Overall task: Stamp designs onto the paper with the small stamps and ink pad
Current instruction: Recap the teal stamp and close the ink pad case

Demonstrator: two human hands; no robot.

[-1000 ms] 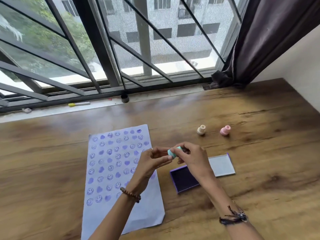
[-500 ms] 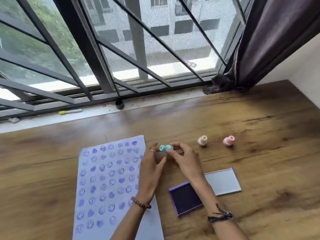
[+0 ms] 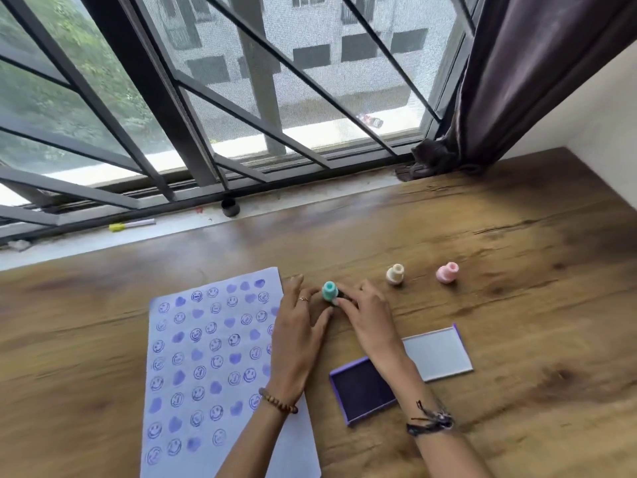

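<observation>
A teal stamp (image 3: 329, 291) stands upright on the wooden table (image 3: 517, 305), just right of the paper's top corner. My right hand (image 3: 368, 322) has its fingertips on the stamp's base. My left hand (image 3: 296, 326) lies flat beside it with fingers apart, over the right edge of the paper (image 3: 206, 357), which is covered in purple smiley and heart prints. The open purple ink pad (image 3: 362, 388) lies under my right wrist, its lid (image 3: 437, 353) hinged out to the right. A cream stamp (image 3: 395, 273) and a pink stamp (image 3: 447, 271) stand further right.
Behind the table runs a windowsill with a yellow-capped marker (image 3: 132, 224) and a small black cap (image 3: 230, 207), then dark window bars. A dark curtain (image 3: 517, 81) hangs at the back right corner beside a white wall.
Both hands moved away from me with the teal stamp. It was held up sideways between them and now stands on the table, and my left hand has come off it.
</observation>
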